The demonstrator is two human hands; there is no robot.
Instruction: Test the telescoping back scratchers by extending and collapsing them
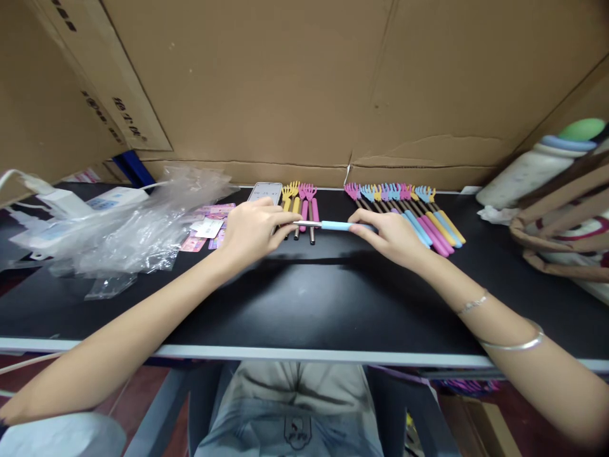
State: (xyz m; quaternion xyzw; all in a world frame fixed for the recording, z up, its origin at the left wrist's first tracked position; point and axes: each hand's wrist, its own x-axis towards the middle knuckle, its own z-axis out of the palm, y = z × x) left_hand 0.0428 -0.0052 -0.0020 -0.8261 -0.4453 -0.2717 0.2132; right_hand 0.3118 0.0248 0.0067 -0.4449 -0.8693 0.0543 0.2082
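Note:
Between my two hands a back scratcher (335,225) with a light blue handle and a thin metal rod is held level above the black table. My left hand (252,227) pinches the metal end, and its head is hidden behind my fingers. My right hand (387,235) grips the far end of the blue handle. Behind my left fingertips lie a few yellow hand-shaped scratcher heads (291,190), pink heads (308,192) and separate dark rods (312,231). Right of my right hand, a row of finished-looking back scratchers (435,231) has pink, blue and yellow handles.
Clear plastic bags (137,222) and a white power strip (66,209) with cables lie at the left. A phone (265,192) and printed cards (209,225) are near my left hand. A bottle (533,165) and a brown-handled bag (566,222) stand right. Cardboard (266,82) walls the back.

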